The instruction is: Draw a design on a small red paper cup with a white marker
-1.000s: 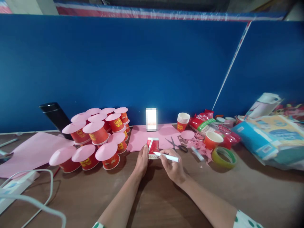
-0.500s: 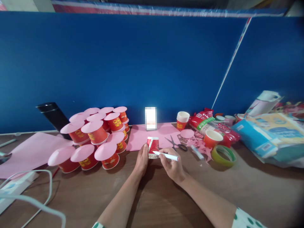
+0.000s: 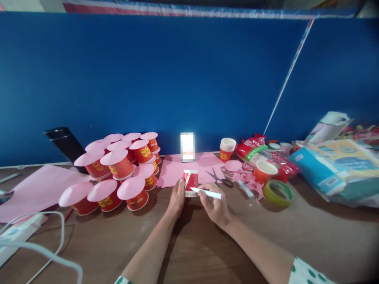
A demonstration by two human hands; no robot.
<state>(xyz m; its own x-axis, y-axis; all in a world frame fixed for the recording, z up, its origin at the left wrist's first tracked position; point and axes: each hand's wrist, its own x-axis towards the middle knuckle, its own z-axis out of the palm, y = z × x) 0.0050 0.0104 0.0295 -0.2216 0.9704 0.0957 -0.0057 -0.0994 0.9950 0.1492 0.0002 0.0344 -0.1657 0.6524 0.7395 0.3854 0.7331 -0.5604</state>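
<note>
A red paper cup (image 3: 192, 180) stands upside down in front of me, its white rim toward the table and a dark zigzag line drawn near that rim. My left hand (image 3: 178, 197) is closed around the cup's left side. In my right hand (image 3: 214, 205) I grip a white marker pen (image 3: 211, 194), its tip against the cup's lower front. Behind the cup lies a stack of pink paper sheets (image 3: 171, 169). Black scissors (image 3: 219, 180) rest open on the right of these sheets.
Several red cups topped with pink paper discs (image 3: 132, 187) are grouped at the left. On the right are pink paper scraps (image 3: 251, 181), a tape roll (image 3: 278, 193), a cup stack (image 3: 227, 149) and a blue-and-yellow package (image 3: 340, 169). White cables (image 3: 44, 248) cross the front left.
The view has shifted very slightly. Both hands keep the same hold on the cup and pen, with no clear movement otherwise.
</note>
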